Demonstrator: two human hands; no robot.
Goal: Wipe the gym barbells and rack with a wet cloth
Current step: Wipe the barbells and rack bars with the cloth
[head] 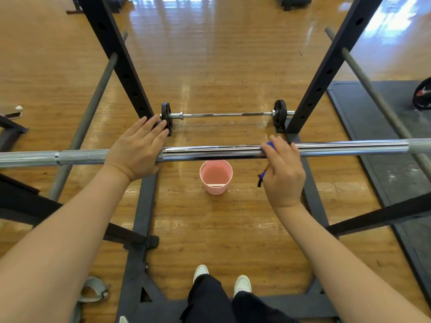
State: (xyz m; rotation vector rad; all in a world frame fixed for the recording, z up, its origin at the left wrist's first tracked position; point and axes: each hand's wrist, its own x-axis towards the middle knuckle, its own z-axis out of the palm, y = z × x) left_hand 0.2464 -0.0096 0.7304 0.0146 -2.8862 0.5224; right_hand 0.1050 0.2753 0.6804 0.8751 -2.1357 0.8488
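Observation:
A long chrome barbell (210, 152) lies across the black rack (121, 66) at waist height. My left hand (137, 148) rests flat on the bar left of centre, fingers straight and pointing forward. My right hand (283, 169) grips a blue cloth (270, 145) wrapped round the bar right of centre; only small bits of the cloth show above and below the fingers. A smaller barbell (224, 114) with black plates lies on the floor between the rack's far uprights.
A pink bucket (216, 176) stands on the wooden floor under the bar. Grey safety rods (86, 122) slant along both sides of the rack. A dark mat (382, 127) covers the floor at right. My feet (242, 284) stand inside the rack's base frame.

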